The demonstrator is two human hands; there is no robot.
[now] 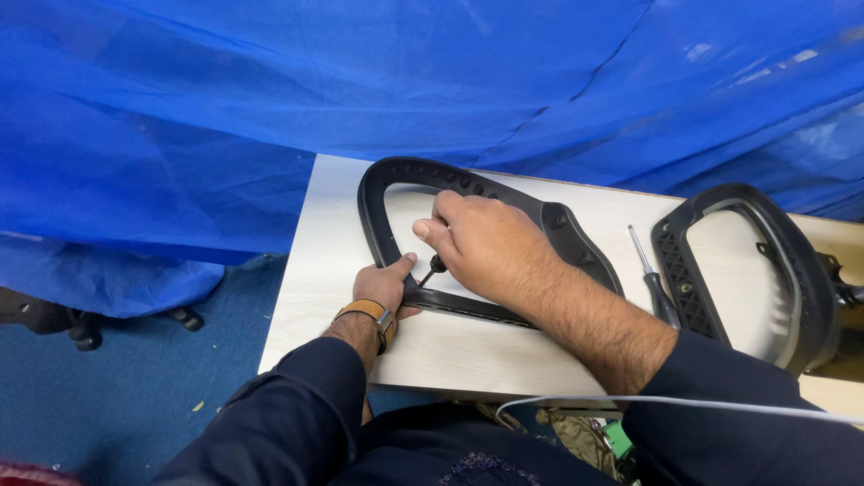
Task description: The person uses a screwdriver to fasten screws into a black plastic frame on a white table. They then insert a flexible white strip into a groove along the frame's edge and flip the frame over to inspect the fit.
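Note:
A black plastic loop-shaped frame part, like a chair armrest, lies flat on the pale wooden table. My left hand, with a tan-strapped watch on the wrist, presses on the frame's near edge, thumb pointing up. My right hand is closed around a small tool with a dark handle, its tip angled down at the frame beside my left thumb. Most of the tool is hidden inside my fist.
A second black loop frame lies at the table's right. A screwdriver with a metal shaft and dark handle rests between the two frames. Blue plastic sheeting hangs behind the table. A white cable crosses my lap. Blue carpet lies left.

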